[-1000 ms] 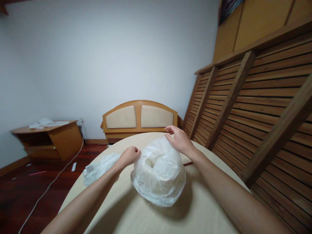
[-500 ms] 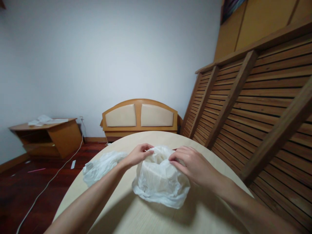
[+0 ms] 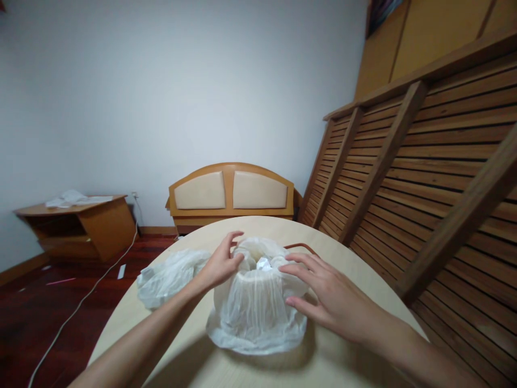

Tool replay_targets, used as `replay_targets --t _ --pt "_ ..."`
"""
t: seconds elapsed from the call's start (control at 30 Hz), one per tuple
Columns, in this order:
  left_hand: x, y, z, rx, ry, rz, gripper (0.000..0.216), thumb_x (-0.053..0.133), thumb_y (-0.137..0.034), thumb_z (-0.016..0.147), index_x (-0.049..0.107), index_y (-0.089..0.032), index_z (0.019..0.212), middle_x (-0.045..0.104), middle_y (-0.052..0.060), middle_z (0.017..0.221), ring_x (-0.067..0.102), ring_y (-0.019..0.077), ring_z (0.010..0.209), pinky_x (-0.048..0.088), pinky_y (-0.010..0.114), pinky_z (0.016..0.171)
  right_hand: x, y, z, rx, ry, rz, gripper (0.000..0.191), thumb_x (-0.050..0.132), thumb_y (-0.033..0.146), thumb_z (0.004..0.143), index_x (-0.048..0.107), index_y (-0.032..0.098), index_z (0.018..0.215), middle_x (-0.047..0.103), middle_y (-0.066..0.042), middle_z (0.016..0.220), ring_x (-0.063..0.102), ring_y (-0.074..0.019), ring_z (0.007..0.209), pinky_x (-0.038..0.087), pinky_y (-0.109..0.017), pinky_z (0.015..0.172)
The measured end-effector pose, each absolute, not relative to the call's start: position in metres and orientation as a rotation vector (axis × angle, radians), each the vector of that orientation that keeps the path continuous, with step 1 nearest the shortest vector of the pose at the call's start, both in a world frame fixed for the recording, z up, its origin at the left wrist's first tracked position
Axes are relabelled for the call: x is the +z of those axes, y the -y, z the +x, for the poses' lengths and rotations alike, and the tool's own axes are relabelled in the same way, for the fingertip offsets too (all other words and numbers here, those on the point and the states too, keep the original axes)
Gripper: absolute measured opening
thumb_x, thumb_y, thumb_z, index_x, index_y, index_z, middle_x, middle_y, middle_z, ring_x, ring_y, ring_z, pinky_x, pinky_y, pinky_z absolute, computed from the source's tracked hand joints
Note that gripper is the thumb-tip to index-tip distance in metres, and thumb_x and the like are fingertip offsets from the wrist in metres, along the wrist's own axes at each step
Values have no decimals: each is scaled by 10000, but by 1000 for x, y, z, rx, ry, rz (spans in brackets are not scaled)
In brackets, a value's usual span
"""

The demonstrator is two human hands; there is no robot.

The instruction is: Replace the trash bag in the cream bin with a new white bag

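Observation:
A thin white plastic bag (image 3: 258,307) lines a round container on the table and hangs down over its outside. The container is hidden beneath the bag, so its kind cannot be made out. Inside the opening shows a crumpled, shiny whitish patch (image 3: 264,264). At the opening's left edge is my left hand (image 3: 224,263), thumb and fingers apart. My right hand (image 3: 323,288) is spread by the right side, its fingertips at or near the bag's rim. Behind that hand a thin brown curved bar (image 3: 301,246) sticks out.
Another crumpled white plastic bag (image 3: 169,277) lies on the left of the round pale table (image 3: 246,223). A padded headboard (image 3: 232,188) stands beyond. Wooden slatted panels (image 3: 379,172) lean at right. A low cabinet (image 3: 105,226) and a white cable (image 3: 84,302) are at left.
Both hands have loosened from the rim and spread their fingers. The bag now hangs smoother and lower over the front, its opening is wider, and the shiny patch and more of the brown bar show.

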State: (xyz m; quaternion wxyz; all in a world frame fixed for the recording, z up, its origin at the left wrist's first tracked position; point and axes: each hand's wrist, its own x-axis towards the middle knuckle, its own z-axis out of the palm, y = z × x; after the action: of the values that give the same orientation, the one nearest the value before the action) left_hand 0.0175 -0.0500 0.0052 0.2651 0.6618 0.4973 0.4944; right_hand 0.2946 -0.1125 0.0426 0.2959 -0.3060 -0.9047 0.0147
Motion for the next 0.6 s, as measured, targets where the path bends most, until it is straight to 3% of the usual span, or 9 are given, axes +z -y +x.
replay_targets --t 0.1,0.23,0.4,0.6 --pt "6 54 24 1308 -1384 1750 389 551 -266 747 611 -173 1119 668 124 1194 639 262 1045 496 372 904 31 108 286 7 2409 -767 317 694 261 886 666 307 1198 638 -85 1313 598 -290 1202 518 -490 991" --pt "6 63 23 1327 -1493 1798 272 571 -416 810 637 -182 933 697 82 974 637 225 828 488 328 750 26 91 293 -28 2380 -723 173 620 163 923 704 270 1030 696 -72 1164 627 -259 1135 536 -458 950" --pt "9 67 13 1303 -1512 1734 290 614 -479 759 605 -190 790 653 27 766 572 171 627 406 264 571 22 71 309 -59 2296 -685 122 601 206 942 716 242 923 732 -70 1006 669 -245 991 545 -436 890" --pt "6 54 6 1404 -1538 1582 278 607 -465 712 535 -201 659 539 -22 616 495 143 586 360 245 550 9 68 315 -106 2254 -608 136 585 120 861 633 235 917 701 -72 1008 654 -236 995 529 -425 893"
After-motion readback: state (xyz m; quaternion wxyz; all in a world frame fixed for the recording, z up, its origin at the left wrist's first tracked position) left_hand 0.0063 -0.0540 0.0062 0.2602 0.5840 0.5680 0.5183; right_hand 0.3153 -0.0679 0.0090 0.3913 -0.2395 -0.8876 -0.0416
